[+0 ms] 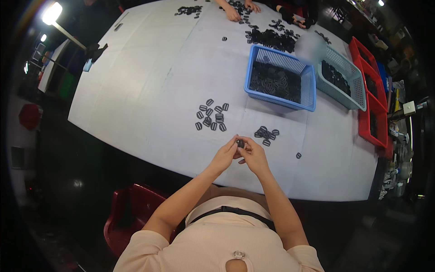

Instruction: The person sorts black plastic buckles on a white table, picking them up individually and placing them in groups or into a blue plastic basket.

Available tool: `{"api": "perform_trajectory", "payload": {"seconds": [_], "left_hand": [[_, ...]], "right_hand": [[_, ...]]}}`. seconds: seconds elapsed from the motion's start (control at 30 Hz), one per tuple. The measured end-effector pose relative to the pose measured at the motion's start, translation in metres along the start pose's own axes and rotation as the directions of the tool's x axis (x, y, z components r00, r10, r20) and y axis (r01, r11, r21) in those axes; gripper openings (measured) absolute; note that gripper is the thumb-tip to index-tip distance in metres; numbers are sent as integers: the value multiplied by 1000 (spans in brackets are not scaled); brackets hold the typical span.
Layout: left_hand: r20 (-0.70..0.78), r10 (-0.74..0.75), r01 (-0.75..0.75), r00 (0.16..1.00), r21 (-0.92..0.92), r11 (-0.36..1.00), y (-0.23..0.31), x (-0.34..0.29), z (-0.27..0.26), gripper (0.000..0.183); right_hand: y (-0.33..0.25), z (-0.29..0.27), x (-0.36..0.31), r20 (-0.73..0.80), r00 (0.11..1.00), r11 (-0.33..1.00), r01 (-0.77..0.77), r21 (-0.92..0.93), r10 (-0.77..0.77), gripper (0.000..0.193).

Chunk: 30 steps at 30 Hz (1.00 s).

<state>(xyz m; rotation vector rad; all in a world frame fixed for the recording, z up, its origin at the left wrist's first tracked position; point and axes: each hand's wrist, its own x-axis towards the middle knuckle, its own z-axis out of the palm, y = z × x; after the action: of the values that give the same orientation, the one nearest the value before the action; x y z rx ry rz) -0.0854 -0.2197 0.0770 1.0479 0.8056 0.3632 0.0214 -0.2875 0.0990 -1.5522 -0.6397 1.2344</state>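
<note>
Close together above the near part of the white table [149,113], my left hand [223,155] and my right hand [255,157] pinch a small black slider buckle [240,143] between their fingertips. The fingers partly cover it, so I cannot tell whether more than one is held. Beyond my left hand lies a loose spread of black slotted buckles [219,119]. A tighter heap of similar buckles [263,133] sits just past my right hand. One single buckle [298,155] rests apart, farther right.
A blue basket [281,103] holding many black buckles stands beyond the heap, with a grey-green basket [358,95] beside it. Red trays [380,133] line the right edge. At the far side another person's hands [233,14] touch scattered buckles. A red chair [118,222] is lower left.
</note>
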Motion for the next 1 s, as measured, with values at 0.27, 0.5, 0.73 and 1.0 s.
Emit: {"api": "perform_trajectory", "payload": {"seconds": [0.27,0.5,0.73,1.0], "left_hand": [[-103,450,-175,887,826,535,1,82,-46,32],[-130,535,-27,835,961,276,-2,149,-54,26],[-176,150,-12,973,609,793,19,136,-46,15],[-56,-65,69,996,81,994,24,45,-35,24]], "right_hand": [[16,-22,24,-67,983,975,-156,156,168,17],[8,-47,19,16,970,947,-239,216,242,22],[1,-54,20,-88,939,911,-295,288,332,40],[-7,-52,11,50,957,798,-266,541,285,42]]}}
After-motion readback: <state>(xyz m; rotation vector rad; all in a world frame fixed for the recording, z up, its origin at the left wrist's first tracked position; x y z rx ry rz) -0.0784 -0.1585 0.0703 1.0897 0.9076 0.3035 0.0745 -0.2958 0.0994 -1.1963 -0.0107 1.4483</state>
